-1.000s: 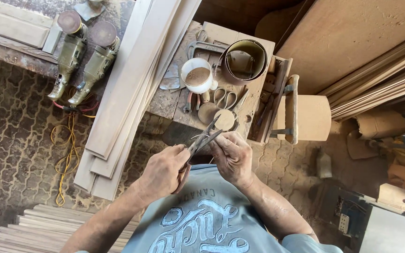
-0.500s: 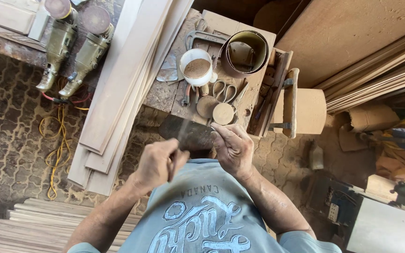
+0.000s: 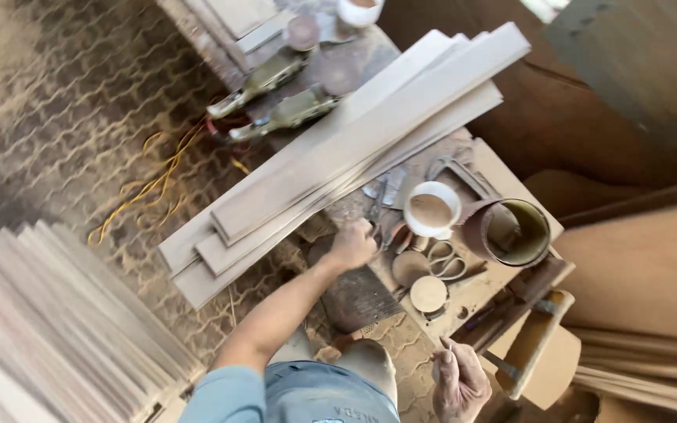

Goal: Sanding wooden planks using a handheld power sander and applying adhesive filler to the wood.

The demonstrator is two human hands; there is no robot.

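No packages, labels, signs or screens show anywhere in this workshop view.

Woodworking shop, stacked planks (image 3: 354,149), sanders (image 3: 276,74), cluttered workbench (image 3: 511,184)

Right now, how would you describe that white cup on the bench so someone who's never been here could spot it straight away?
Find the stack of long pale boards lying slantwise across the cluttered workbench. Just past their lower edge, beyond the person's left hand, stands the white cup, next to a curled roll of sandpaper lying on its side. It is the only white round vessel there, filled with brown powder.
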